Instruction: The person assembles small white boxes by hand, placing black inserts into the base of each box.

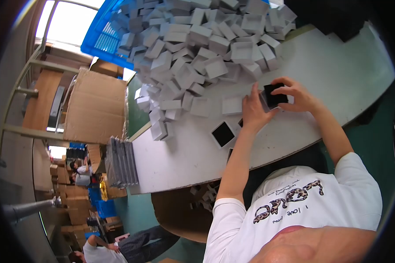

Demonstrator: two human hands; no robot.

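My left hand point(252, 111) and my right hand point(295, 91) meet over the white table point(338, 74), and together they hold a small grey box with a black inside point(274, 97). The left fingers press its left side, while the right fingers curl over its top and right edge. Just left of my left wrist, an open box with a black insert point(223, 133) lies on the table. Beyond my hands, a large heap of small grey-white boxes point(193, 48) spills across the table.
A blue crate point(102, 37) sits behind the heap. A stack of flat grey trays point(120, 162) stands at the table's end, beside a big cardboard carton point(96, 107). Under the table edge is a cardboard box with small parts point(193, 210). Other people work at far lower left point(96, 250).
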